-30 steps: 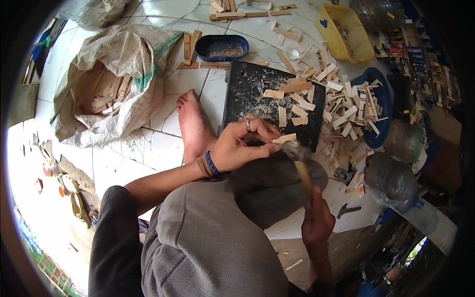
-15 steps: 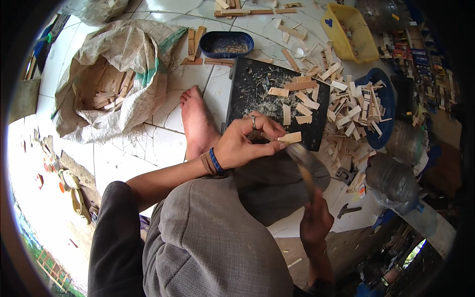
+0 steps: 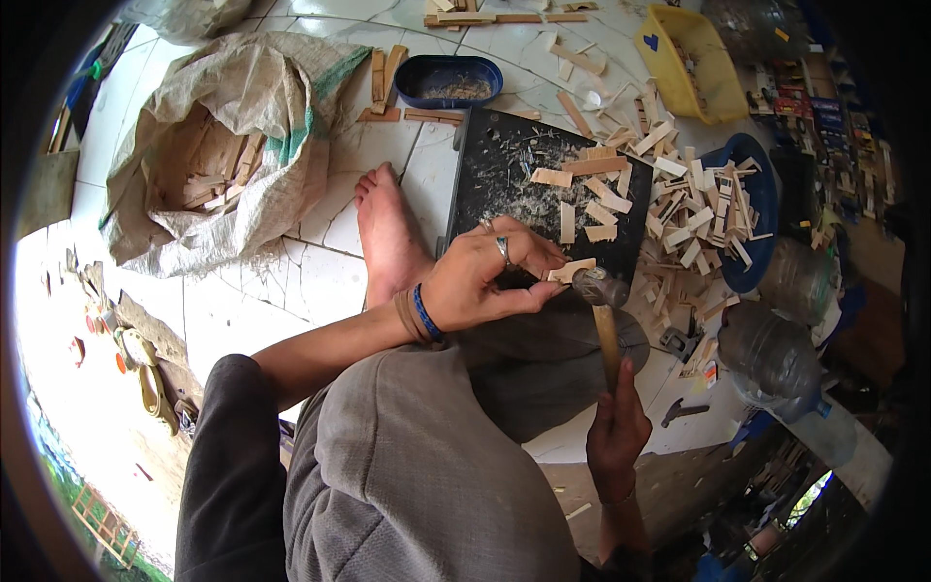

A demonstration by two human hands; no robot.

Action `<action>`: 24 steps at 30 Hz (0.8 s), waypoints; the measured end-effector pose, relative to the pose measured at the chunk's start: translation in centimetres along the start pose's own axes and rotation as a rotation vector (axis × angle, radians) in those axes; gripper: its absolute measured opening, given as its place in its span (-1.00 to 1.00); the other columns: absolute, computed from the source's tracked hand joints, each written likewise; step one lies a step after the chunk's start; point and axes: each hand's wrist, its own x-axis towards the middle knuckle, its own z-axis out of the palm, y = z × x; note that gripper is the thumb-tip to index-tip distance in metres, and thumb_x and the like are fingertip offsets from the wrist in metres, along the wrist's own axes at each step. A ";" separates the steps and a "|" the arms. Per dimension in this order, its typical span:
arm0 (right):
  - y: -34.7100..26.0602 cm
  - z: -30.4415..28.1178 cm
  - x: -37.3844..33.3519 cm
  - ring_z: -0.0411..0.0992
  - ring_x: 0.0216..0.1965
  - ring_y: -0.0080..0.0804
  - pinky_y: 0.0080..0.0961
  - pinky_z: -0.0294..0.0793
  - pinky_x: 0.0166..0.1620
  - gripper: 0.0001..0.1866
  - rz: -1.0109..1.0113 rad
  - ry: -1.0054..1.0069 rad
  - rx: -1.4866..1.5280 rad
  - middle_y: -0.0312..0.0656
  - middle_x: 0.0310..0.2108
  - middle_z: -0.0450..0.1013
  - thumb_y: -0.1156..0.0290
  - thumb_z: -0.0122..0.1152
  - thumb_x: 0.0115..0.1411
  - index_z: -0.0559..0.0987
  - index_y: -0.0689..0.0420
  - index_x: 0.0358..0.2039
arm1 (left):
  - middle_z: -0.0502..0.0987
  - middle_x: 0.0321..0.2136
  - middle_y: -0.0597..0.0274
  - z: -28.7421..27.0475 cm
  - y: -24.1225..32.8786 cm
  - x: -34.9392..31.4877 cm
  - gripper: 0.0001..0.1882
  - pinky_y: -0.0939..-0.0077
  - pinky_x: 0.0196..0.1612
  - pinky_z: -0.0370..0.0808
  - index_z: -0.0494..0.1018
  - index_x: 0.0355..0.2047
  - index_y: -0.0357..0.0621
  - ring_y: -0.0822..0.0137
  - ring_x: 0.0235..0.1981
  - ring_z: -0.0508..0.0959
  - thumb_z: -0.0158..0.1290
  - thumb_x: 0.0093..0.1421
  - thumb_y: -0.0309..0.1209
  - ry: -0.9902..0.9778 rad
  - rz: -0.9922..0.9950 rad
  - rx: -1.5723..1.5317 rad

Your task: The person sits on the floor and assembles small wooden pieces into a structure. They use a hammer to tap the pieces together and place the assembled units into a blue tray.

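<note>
Between thumb and fingertips my left hand [image 3: 495, 276] pinches a small pale wood piece [image 3: 574, 269] over the near edge of a black board [image 3: 543, 145]. My right hand [image 3: 619, 427] is wrapped around the wooden handle of a hammer [image 3: 606, 339]. The hammer's metal head is at the right end of the wood piece; whether they touch I cannot tell. Wood chips and several short wood strips [image 3: 607, 194] lie on the board. To the right, a heap of cut wood pieces [image 3: 708, 209] fills and spills around a blue basin [image 3: 761, 233].
A woven sack [image 3: 218, 145] with wood scraps stands at the left. Beyond the board are a dark blue oval tub [image 3: 448, 80] and a yellow tub [image 3: 693, 63]. A large clear plastic bottle [image 3: 766, 354] and a second small hammer [image 3: 685, 412] lie at the right. My bare foot [image 3: 388, 233] rests beside the board.
The hammer was blurred in motion and is now sharp, its head by the right end of the wood piece. My left hand keeps its pinch.
</note>
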 end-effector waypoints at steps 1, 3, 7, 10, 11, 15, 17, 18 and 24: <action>0.1 -0.1 0.0 0.63 -0.03 0.11 -0.25 0.60 -0.05 -0.50 -0.005 -0.009 -0.015 0.28 0.09 0.54 0.53 0.06 0.46 0.35 0.33 0.38 | 0.69 -0.17 0.04 0.0 0.0 0.0 -0.72 0.33 -0.01 0.58 0.57 -0.23 -0.22 0.13 -0.09 0.68 0.42 0.11 -0.49 -0.002 0.034 0.025; 0.1 -0.2 -0.2 0.64 -0.15 0.05 -0.27 0.60 -0.15 -0.51 -0.042 0.037 -0.043 0.22 -0.01 0.58 0.52 0.06 0.47 0.36 0.35 0.37 | 0.69 -0.17 0.04 0.0 0.0 0.0 -0.71 0.31 -0.04 0.60 0.57 -0.22 -0.22 0.11 -0.11 0.68 0.43 0.11 -0.47 0.005 0.071 0.044; 0.1 0.1 -0.7 0.57 -0.40 -0.07 -0.29 0.54 -0.34 -0.52 -0.181 0.250 -0.123 0.06 -0.23 0.60 0.47 0.06 0.48 0.36 0.41 0.34 | 0.70 -0.15 0.07 -0.1 0.1 0.0 -0.71 0.29 -0.06 0.62 0.58 -0.21 -0.21 0.11 -0.11 0.68 0.43 0.11 -0.47 0.015 0.112 0.100; 0.5 0.3 -0.6 0.49 -0.51 -0.10 -0.29 0.48 -0.47 -0.53 -0.094 0.066 -0.091 0.01 -0.33 0.56 0.52 0.12 0.41 0.41 0.37 0.30 | 0.70 -0.14 0.11 -0.1 0.1 0.0 -0.70 0.30 -0.06 0.62 0.58 -0.20 -0.20 0.11 -0.12 0.68 0.44 0.10 -0.45 0.013 0.118 0.137; 0.7 0.3 -0.6 0.47 -0.54 -0.10 -0.29 0.45 -0.51 -0.53 0.017 -0.086 -0.069 0.02 -0.35 0.54 0.55 0.15 0.38 0.44 0.35 0.29 | 0.71 -0.14 0.11 -0.1 0.1 0.0 -0.70 0.30 -0.06 0.62 0.58 -0.20 -0.20 0.11 -0.12 0.68 0.44 0.10 -0.45 0.015 0.123 0.140; 0.6 0.3 -0.7 0.50 -0.47 -0.12 -0.41 0.50 -0.39 -0.49 -0.217 0.213 -0.165 0.01 -0.34 0.54 0.51 0.12 0.44 0.35 0.37 0.36 | 0.71 -0.15 0.12 -0.1 0.1 0.0 -0.69 0.30 -0.07 0.62 0.58 -0.20 -0.19 0.11 -0.12 0.69 0.44 0.10 -0.42 0.017 0.116 0.140; 0.1 0.1 -1.0 0.50 -0.45 -0.12 -0.42 0.52 -0.36 -0.48 -0.215 0.264 -0.185 0.02 -0.28 0.56 0.53 0.12 0.43 0.36 0.33 0.37 | 0.71 -0.15 0.12 0.0 0.1 0.0 -0.69 0.30 -0.07 0.62 0.58 -0.20 -0.19 0.11 -0.12 0.69 0.44 0.11 -0.42 0.016 0.108 0.137; -0.1 0.1 -0.9 0.50 -0.45 -0.11 -0.42 0.53 -0.35 -0.47 -0.112 0.148 -0.177 0.03 -0.25 0.56 0.54 0.13 0.43 0.36 0.31 0.38 | 0.70 -0.15 0.12 0.0 0.1 -0.1 -0.69 0.30 -0.07 0.62 0.58 -0.20 -0.19 0.11 -0.12 0.69 0.43 0.11 -0.42 0.016 0.107 0.134; 0.0 1.5 0.2 0.52 -0.48 -0.20 -0.37 0.50 -0.43 -0.43 -0.072 0.091 -0.039 -0.01 -0.30 0.54 0.60 0.20 0.36 0.39 0.27 0.38 | 0.69 -0.12 0.13 -0.1 0.1 -0.3 -0.67 0.30 -0.04 0.61 0.57 -0.15 -0.17 0.11 -0.08 0.67 0.43 0.12 -0.40 0.017 0.109 0.161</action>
